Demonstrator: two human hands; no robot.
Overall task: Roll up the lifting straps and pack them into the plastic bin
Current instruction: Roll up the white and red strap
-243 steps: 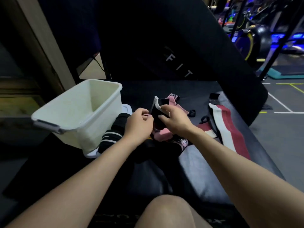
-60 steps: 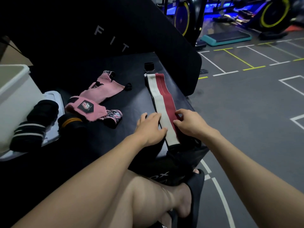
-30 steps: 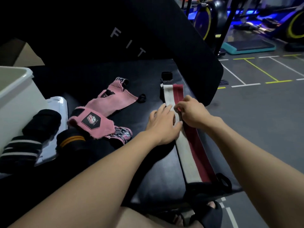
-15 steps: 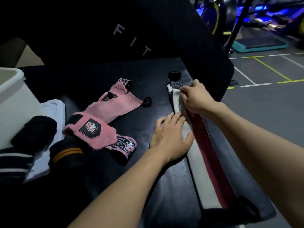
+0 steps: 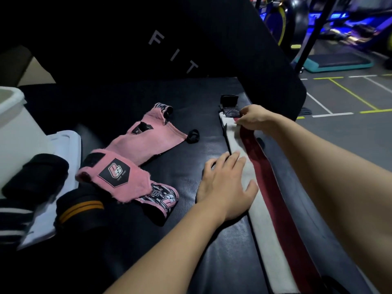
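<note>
I see the red-and-white strap (image 5: pixel 265 187) laid out flat and long along the right edge of the black padded bench (image 5: pixel 191 128), running from its black end tab near the upright backrest down toward me. My left hand (image 5: pixel 226 185) lies flat on the strap's white side about midway, fingers straight and spread, pressing it against the pad. My right hand (image 5: pixel 253 117) is at the far end, fingers curled and pinching the strap's corner just below the tab. To the left sit the pink straps (image 5: pixel 135 158), loosely overlapped, with a small black loop beside them. Further left are dark rolled wraps (image 5: pixel 36 181), one with orange stripes; they look rolled, though the dim light makes that hard to confirm. The white plastic bin (image 5: pixel 14 128) stands at the left edge, with its lid (image 5: pixel 65 143) flat beside it.
</note>
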